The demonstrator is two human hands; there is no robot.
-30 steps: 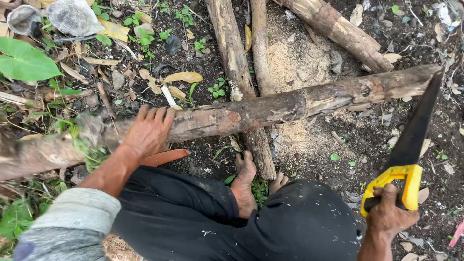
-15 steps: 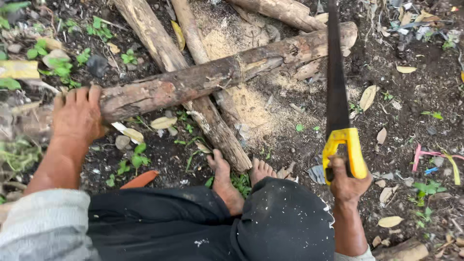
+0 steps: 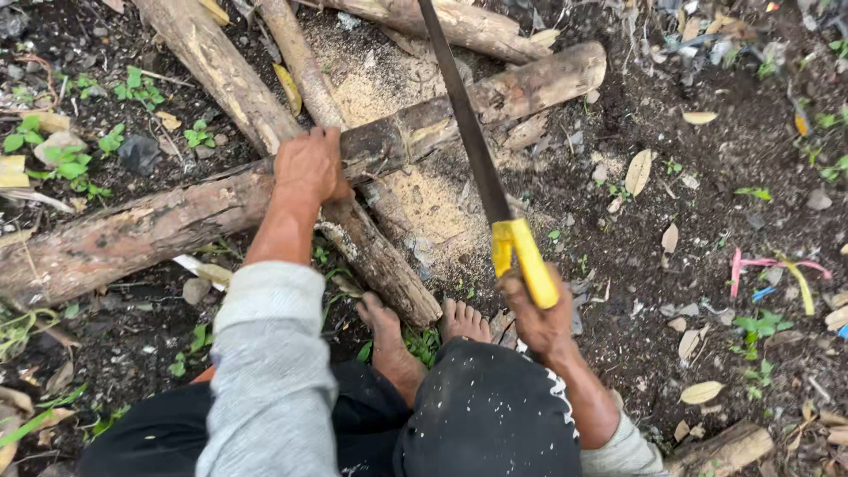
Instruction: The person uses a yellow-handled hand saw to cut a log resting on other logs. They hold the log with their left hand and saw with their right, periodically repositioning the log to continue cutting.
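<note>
The long log (image 3: 177,216) lies across the dirt ground, resting on two other logs. The left hand (image 3: 307,163) presses on top of log w/ fingers curled over it, near its middle. Right of that hand, the saw (image 3: 468,132) blade crosses over the log; right hand (image 3: 539,314) is closed around its yellow handle. Sawdust (image 3: 424,208) lies just below the log, bare feet (image 3: 415,327) nearer the person

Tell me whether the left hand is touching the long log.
Touching: the head view shows the left hand pressed palm-down on the long log, fingers over its top.
</note>
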